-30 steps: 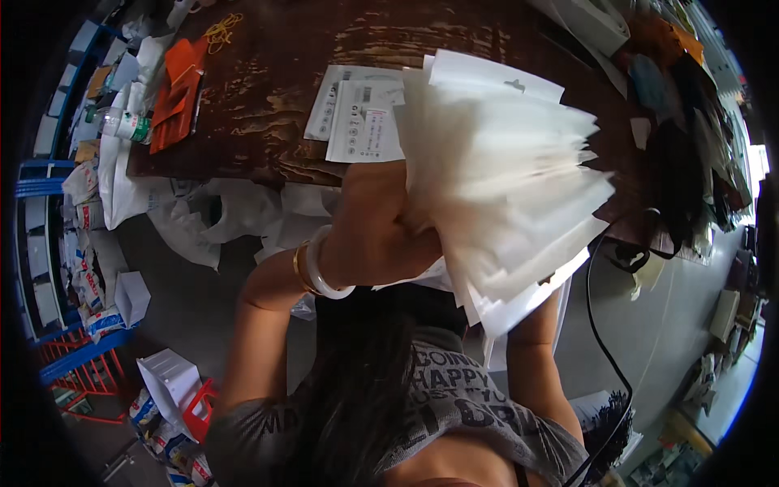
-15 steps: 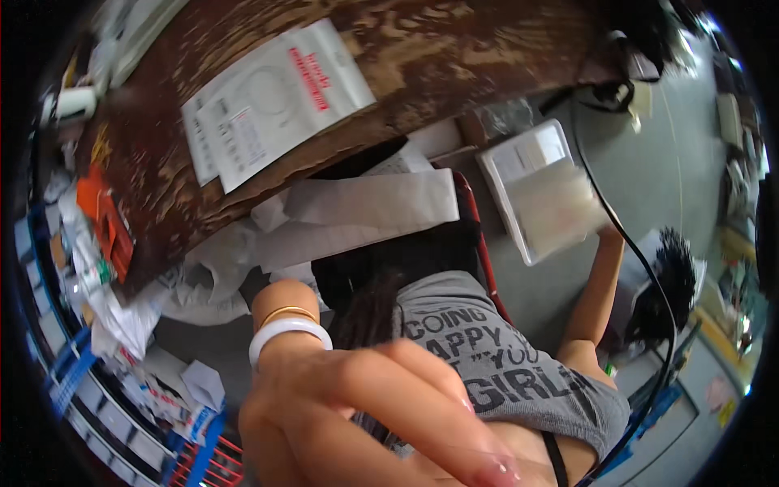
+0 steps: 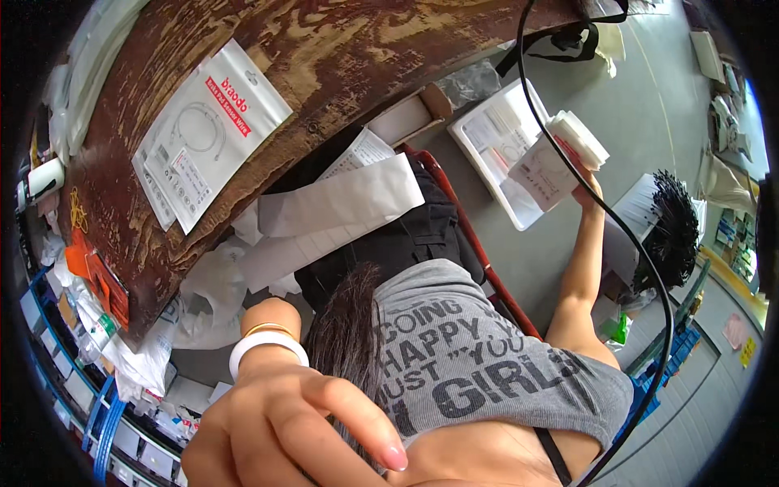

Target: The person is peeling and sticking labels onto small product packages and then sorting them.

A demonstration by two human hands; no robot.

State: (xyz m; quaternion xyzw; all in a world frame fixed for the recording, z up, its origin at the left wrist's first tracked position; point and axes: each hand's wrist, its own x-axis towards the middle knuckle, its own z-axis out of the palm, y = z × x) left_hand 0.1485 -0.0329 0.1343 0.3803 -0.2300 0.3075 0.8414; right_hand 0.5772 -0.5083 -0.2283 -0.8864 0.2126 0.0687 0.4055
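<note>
My right hand point(image 3: 587, 191) reaches out at the right and grips a small stack of flat packets point(image 3: 545, 172), pale with printed faces. The stack is tilted over a shallow white tray point(image 3: 522, 209), which has more flat printed packets in it. My left hand point(image 3: 284, 422) is close up at the bottom, with a white bangle point(image 3: 266, 342) and a gold-coloured one on its wrist. Its fingers are apart and bent, and nothing shows in them; some fingertips are cut off by the lower edge. Two flat white packets point(image 3: 203, 134) with a red label overlap on the worn wooden table.
A black cable point(image 3: 641, 243) curves down the right side, in front of the tray. Below the table edge are long white paper strips point(image 3: 341, 199), a black bag point(image 3: 406, 235) and a red metal frame point(image 3: 462, 211). An orange tool-like object point(image 3: 99, 280) lies at the left table corner.
The whole view has shifted, so the table packets appear further left. My right hand has turned the packets so their stacked edges show. My left hand has shifted down and left, its index finger less stretched.
</note>
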